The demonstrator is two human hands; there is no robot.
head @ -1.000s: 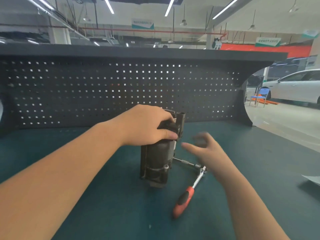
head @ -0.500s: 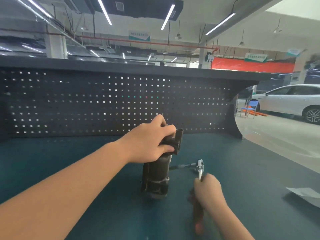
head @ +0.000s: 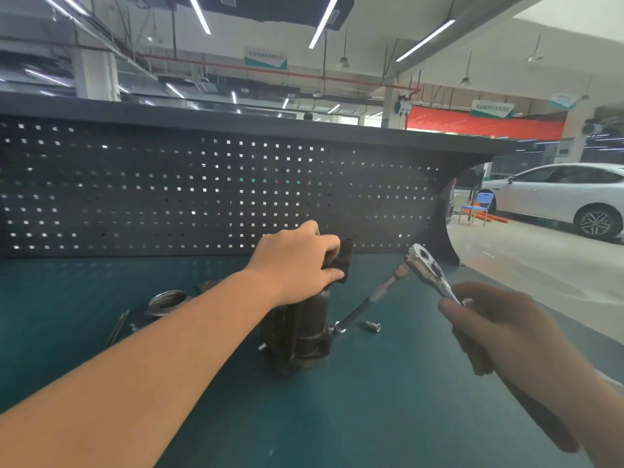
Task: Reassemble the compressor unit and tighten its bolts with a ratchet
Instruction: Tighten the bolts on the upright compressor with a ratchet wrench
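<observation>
The left hand point(head: 297, 265) clamped the upright compressor point(head: 300, 329); the right hand point(head: 489, 329) gripped the ratchet point(head: 427, 268), which needed squaring onto the low bolt.

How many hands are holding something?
2. The left hand grips the top of the compressor standing on the bench. The right hand holds the ratchet up off the bench, right of the compressor.

Ceiling strip lights point(head: 199, 15) are glowing brightly overhead. Daylight is showing through the pegboard point(head: 216, 187) holes. The right hand point(head: 499, 329) is sitting in shadow, slightly blurred. Wide-angle distortion is bending the edges.
</observation>
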